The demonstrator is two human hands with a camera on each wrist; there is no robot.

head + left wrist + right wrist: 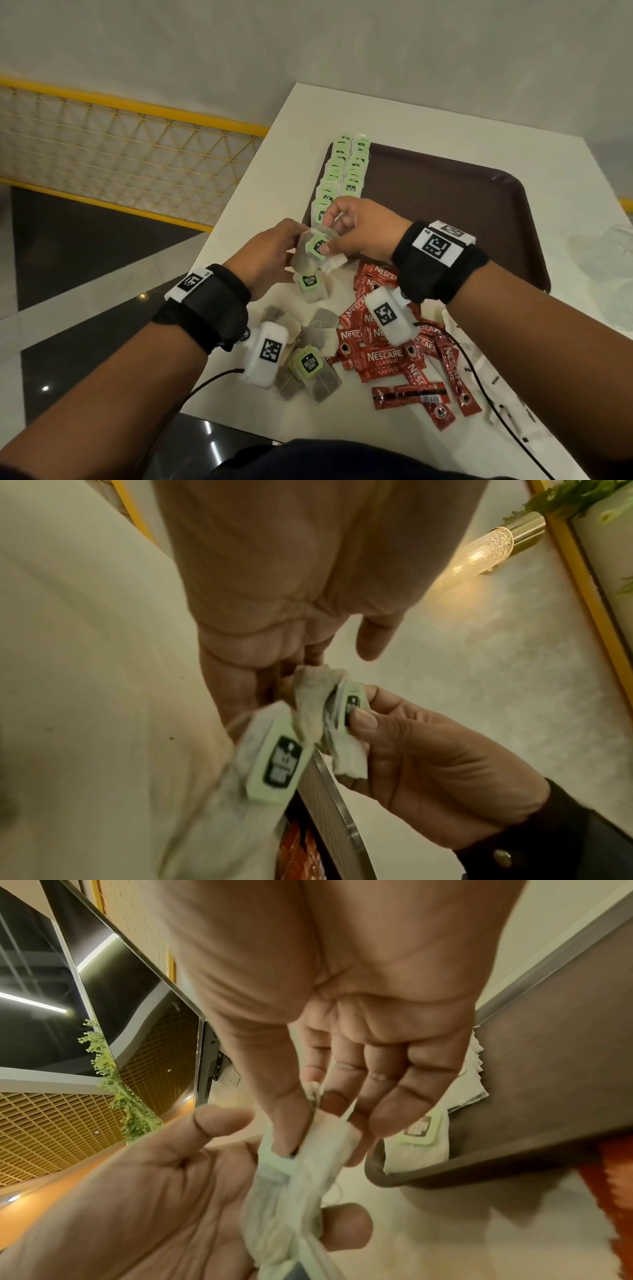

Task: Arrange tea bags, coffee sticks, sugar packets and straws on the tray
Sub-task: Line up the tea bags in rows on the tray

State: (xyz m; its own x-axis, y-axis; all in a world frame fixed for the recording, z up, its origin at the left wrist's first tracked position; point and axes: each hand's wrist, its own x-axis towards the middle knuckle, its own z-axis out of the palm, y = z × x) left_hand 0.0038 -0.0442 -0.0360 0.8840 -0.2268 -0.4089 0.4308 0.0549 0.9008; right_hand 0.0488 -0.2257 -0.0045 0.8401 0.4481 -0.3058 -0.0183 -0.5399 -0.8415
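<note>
Loose tea bags [310,368] and red coffee sticks [387,356] are seen scattered on the white table [428,116] under both wrists, close to its near edge. Above them, a small bunch of tea bags [317,251] is pinched between thumb and fingers of the right hand [359,233] and gripped from the other side by the curled left hand [270,260], just off the near-left corner of the brown tray [462,205]. Beyond the hands, two rows of tea bags [344,171] are laid along the tray's left edge; right of the hands the tray floor is bare.
</note>
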